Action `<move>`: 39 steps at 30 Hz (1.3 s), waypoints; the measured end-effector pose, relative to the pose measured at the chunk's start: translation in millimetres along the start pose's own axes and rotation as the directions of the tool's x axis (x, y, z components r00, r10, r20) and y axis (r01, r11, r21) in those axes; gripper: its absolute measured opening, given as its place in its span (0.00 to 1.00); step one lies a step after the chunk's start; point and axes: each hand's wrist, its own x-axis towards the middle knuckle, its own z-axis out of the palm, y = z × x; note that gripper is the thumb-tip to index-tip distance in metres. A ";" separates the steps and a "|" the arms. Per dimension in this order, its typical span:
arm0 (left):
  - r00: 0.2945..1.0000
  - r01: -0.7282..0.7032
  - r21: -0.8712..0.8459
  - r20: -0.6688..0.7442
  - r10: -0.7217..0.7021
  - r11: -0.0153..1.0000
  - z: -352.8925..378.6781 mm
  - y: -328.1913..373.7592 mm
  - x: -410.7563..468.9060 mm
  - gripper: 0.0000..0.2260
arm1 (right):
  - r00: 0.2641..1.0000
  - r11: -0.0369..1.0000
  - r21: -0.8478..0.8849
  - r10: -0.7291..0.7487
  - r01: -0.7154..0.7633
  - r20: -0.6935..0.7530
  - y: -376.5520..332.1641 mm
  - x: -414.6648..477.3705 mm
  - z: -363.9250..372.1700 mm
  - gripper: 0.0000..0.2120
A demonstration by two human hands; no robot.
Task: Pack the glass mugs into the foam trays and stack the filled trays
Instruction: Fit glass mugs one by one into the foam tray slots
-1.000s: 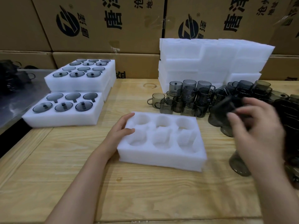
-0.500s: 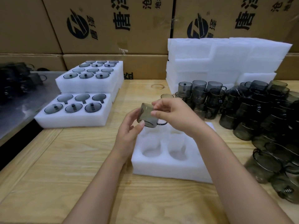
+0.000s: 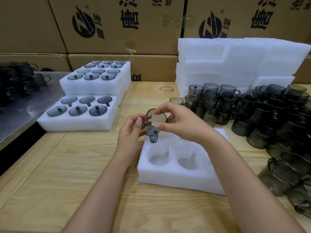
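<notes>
Head: both hands (image 3: 180, 122) hold mug (image 3: 154, 122) above tray (image 3: 176, 179).

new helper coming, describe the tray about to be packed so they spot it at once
On the wooden table, look nearest the person, below the held mug. The foam tray there lies alone; its visible pockets are empty, unlike the mug-filled trays at left.

Wooden table (image 3: 75, 165) — printed cardboard boxes (image 3: 148, 41) stacked behind it.
</notes>
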 end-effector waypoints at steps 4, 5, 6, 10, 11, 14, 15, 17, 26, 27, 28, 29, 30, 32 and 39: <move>1.000 0.006 0.036 -0.004 -0.006 0.999 2.4 -0.8 -0.3 0.11 | 0.997 1.000 -0.001 -0.011 0.011 -0.080 2.9 4.3 10.4 0.08; 1.000 0.013 0.043 -0.004 -0.013 0.999 3.2 -1.4 -0.3 0.12 | 0.992 1.000 -0.004 -0.007 0.007 -0.123 3.5 6.0 12.7 0.07; 1.000 0.021 0.051 0.002 -0.021 0.998 3.7 -1.8 -0.4 0.13 | 0.985 1.000 0.010 0.003 -0.002 -0.170 4.0 7.5 14.4 0.06; 0.998 0.016 0.129 0.052 -0.023 0.992 6.2 2.0 -3.1 0.16 | 0.947 0.997 -0.008 0.066 -0.072 -0.315 7.8 11.1 15.0 0.11; 0.998 0.003 0.147 0.066 -0.013 0.989 6.9 3.3 -4.1 0.15 | 0.936 0.995 -0.029 0.081 -0.096 -0.344 9.4 11.3 14.2 0.12; 0.996 -0.002 0.113 0.094 -0.009 0.994 8.2 5.8 -6.8 0.13 | 0.908 0.987 -0.058 0.117 -0.152 -0.402 12.2 10.6 12.3 0.13; 0.994 -0.005 0.102 0.105 -0.006 0.995 8.8 7.0 -7.6 0.12 | 0.907 0.985 -0.057 0.125 -0.160 -0.402 12.8 10.5 12.3 0.14; 0.992 -0.023 0.107 0.125 0.009 0.994 10.3 8.9 -8.0 0.09 | 0.912 0.983 -0.072 0.126 -0.166 -0.389 12.7 9.9 14.0 0.14; 0.977 -0.019 0.147 0.213 -0.013 0.989 8.7 8.0 -7.0 0.11 | 0.917 0.864 -0.432 0.078 -0.258 -0.391 10.9 10.6 25.9 0.19; 0.975 -0.008 0.151 0.220 -0.026 0.988 8.9 8.1 -6.7 0.12 | 0.921 0.835 -0.478 0.080 -0.271 -0.382 11.4 11.2 26.1 0.18; 0.974 0.000 0.164 0.223 -0.037 0.986 8.8 7.7 -6.1 0.12 | 0.924 0.805 -0.524 0.075 -0.278 -0.375 11.7 12.2 25.8 0.17; 0.973 0.007 0.174 0.225 -0.047 0.985 9.0 7.8 -6.2 0.13 | 0.927 0.774 -0.566 0.069 -0.283 -0.369 11.4 13.2 24.9 0.16; 0.972 0.017 0.179 0.228 -0.058 0.984 9.3 8.3 -6.6 0.13 | 0.930 0.748 -0.599 0.066 -0.286 -0.361 10.5 14.4 23.3 0.16; 0.970 0.041 0.194 0.228 -0.085 0.980 9.2 8.9 -7.2 0.13 | 0.940 0.720 -0.635 0.072 -0.280 -0.333 7.0 17.4 19.4 0.14; 0.970 0.134 0.250 0.163 -0.178 0.959 7.1 6.7 -4.1 0.16 | 0.983 0.772 -0.614 0.078 -0.164 -0.164 -0.2 32.8 16.6 0.19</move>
